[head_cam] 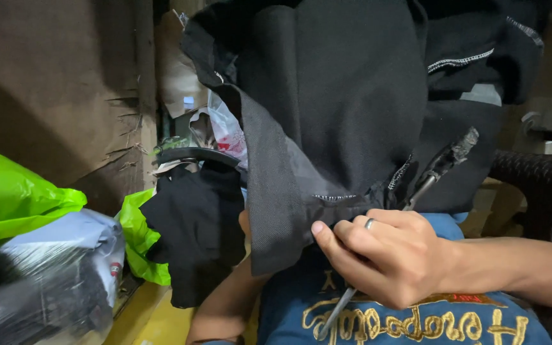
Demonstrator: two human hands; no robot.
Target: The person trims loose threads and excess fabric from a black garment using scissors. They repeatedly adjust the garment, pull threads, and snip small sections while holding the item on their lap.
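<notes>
Black fabric [333, 102] above right hand [391, 255], grip clenched on hem and metal tool [416, 191].

Right hand [388, 255] is closed around a thin metal tool [378, 255] and pinches the lower edge of a black garment [333, 108]; a ring shows on one finger. The tool's dark tip pokes up past the knuckles against the cloth, its other end runs down over a blue shirt with gold embroidery [378, 322]. Left hand [245, 225] is mostly hidden behind the garment, forearm coming up from below; grip can't be told. A second black cloth [193, 223] hangs just left of that arm. Bright green plastic bags [14, 198] and a clear-wrapped bundle [46, 281] sit far left, brown board wall [59, 83] behind.
</notes>
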